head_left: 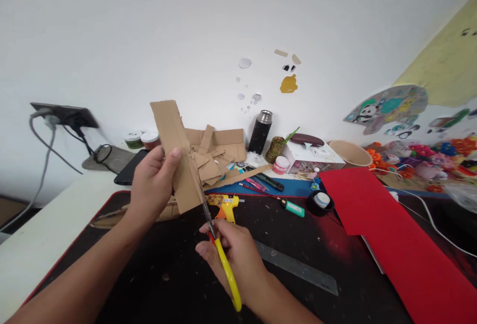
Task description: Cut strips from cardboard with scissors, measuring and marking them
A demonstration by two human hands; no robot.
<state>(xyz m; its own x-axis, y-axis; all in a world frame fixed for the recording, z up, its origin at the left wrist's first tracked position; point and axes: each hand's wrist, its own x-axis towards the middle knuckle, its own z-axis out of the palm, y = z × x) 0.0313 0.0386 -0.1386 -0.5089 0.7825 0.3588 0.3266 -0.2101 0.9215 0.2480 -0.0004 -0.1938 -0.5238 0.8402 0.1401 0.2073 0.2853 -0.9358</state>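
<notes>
A long brown cardboard piece (178, 165) is pinched between the thumb and fingers of my left hand (154, 175), raised above the dark desk mat. My right hand (234, 252) is closed on scissors (228, 274) with yellow handles. The scissor blades point up and away, lying along the right edge of the cardboard, where a narrow strip stands slightly apart. Below and behind the blades lies a yellow glue gun (228, 204), partly hidden by the cardboard and my right hand.
Cardboard scraps (214, 165) are piled behind the hands, near a black flask (260, 132). A ruler (298, 267) lies right of my right hand. Farther right are a teal-green marker (294, 208), a black bowl (320, 202) and red sheets (391, 244).
</notes>
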